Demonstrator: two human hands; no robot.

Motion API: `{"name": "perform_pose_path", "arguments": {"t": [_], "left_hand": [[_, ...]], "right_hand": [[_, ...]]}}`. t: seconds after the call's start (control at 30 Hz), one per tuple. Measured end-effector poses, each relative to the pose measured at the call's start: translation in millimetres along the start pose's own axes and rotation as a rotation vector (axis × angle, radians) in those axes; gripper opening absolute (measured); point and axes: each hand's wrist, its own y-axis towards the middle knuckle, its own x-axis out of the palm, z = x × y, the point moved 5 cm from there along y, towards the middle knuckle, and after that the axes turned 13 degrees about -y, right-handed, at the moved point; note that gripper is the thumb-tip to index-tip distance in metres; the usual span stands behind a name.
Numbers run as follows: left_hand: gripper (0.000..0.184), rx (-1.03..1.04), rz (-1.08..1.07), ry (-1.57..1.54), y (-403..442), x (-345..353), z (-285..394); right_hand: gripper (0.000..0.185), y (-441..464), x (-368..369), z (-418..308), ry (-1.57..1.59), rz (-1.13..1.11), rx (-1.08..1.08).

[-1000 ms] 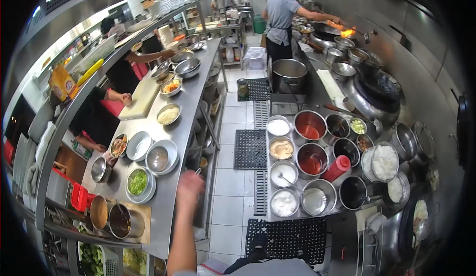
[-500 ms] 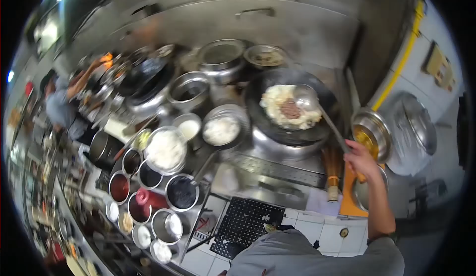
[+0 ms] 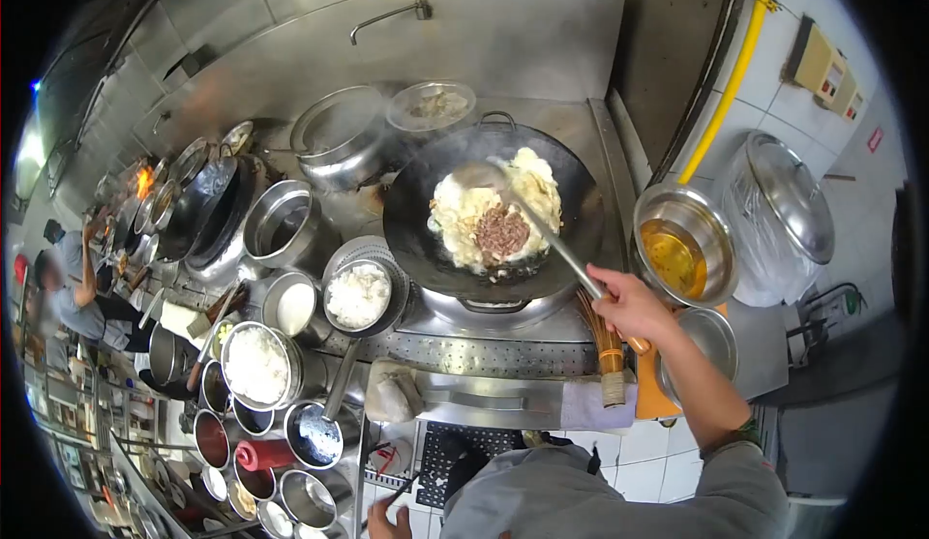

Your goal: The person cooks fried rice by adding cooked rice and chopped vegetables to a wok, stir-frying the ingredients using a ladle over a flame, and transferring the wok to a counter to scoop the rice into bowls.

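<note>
We record the right hand (image 3: 629, 307) closed around the handle of the ladle (image 3: 552, 239), whose bowl lies over the far left part of the pale cooked egg (image 3: 542, 191) in the wok (image 3: 406, 191). Brown chopped meat (image 3: 503, 231) sits in one heap on the egg, toward its near side. The wok stands near the right end of the steel counter (image 3: 484, 353), and we note light steam above it. The left hand (image 3: 387, 524) is at the bottom of the view, partly cut off, near a thin dark rod (image 3: 402, 490); we cannot tell how wide it is or whether it grips anything. Just beside the right hand, at the counter's front edge, we find a bundled brush (image 3: 611, 355); beyond, a bowl of yellow liquid (image 3: 716, 224). A pan of white food (image 3: 358, 297) lies left of the wok.
</note>
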Motion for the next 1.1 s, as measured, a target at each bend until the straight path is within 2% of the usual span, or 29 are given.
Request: {"name": "perform_pose_path", "arguments": {"t": [0.03,0.07,0.1,0.13,0.17,0.2,0.27,0.3,0.33,0.4,0.43,0.47,0.53,0.57,0.6,0.67,0.7,0.77,0.8,0.87,0.93,1.0,1.07,1.1], "left_hand": [[0.029,0.032,-0.01,0.08,28,-7,54],[0.03,0.176,0.017,-0.033,50,-8,104],[0.033,0.322,-0.075,-0.072,74,-7,146],[0.037,0.394,-0.079,-0.131,94,1,170],[0.041,0.466,-0.081,-0.187,113,15,193],[0.044,0.641,-0.103,-0.144,132,32,229],[0.05,0.92,-0.103,-0.079,164,76,290],[0.04,1.026,-0.078,-0.017,177,98,311],[0.04,1.045,-0.077,-0.018,186,115,309],[0.026,0.923,-0.294,-0.041,201,150,300],[0.026,0.93,-0.292,-0.045,191,145,304],[0.022,0.956,-0.276,-0.102,175,131,311],[0.022,0.967,-0.279,-0.157,160,121,324],[0.021,0.929,-0.272,-0.174,156,120,331],[0.021,0.905,-0.252,-0.196,154,119,336],[0.02,0.909,-0.227,-0.213,169,143,316],[0.02,0.925,-0.209,-0.205,178,154,301],[0.018,0.956,-0.216,-0.184,174,153,279],[0.018,0.96,-0.216,-0.185,163,147,265],[0.016,1.004,-0.296,-0.252,139,129,254],[0.016,1.02,-0.251,-0.254,148,118,279],[0.015,0.989,-0.234,-0.285,155,110,307],[0.016,0.995,-0.224,-0.317,169,112,311],[0.016,1.014,-0.206,-0.319,173,111,318]], "right_hand": [[0.059,-8,-1,6,-0.011,-0.073,-0.028],[0.059,-22,-10,8,-0.017,-0.065,-0.027],[0.058,-41,-21,10,0.022,-0.118,0.049],[0.057,-53,-28,15,0.063,-0.172,0.123],[0.059,-55,-36,25,-0.045,-0.139,0.108],[0.059,-48,-30,22,-0.044,-0.135,0.113],[0.061,-32,-31,-5,-0.751,0.224,-0.344],[0.063,-26,-32,-3,-0.772,0.247,-0.349],[0.063,-32,-41,-7,-0.771,0.266,-0.346],[0.063,-60,-67,-17,-0.673,0.129,-0.394],[0.064,-76,-82,-19,-0.422,-0.125,-0.068],[0.064,-83,-97,-21,-0.418,-0.108,-0.068],[0.063,-95,-106,-5,-0.172,-0.321,0.119],[0.059,-91,-105,-11,-0.228,-0.336,0.106],[0.059,-87,-93,0,-0.218,-0.335,0.117],[0.058,-61,-85,-2,-0.739,0.102,-0.464],[0.058,-59,-74,-5,-0.737,0.109,-0.464],[0.061,-55,-62,-6,-0.901,0.244,-0.207],[0.061,-63,-57,-7,-0.901,0.248,-0.206],[0.064,-76,-58,-12,-1.137,0.348,-0.055],[0.063,-79,-76,0,-1.079,0.35,-0.135],[0.063,-95,-85,0,-1.02,0.295,-0.21],[0.061,-101,-107,-15,-0.65,-0.01,-0.06],[0.06,-103,-115,-11,-0.63,-0.083,0.01]]}}
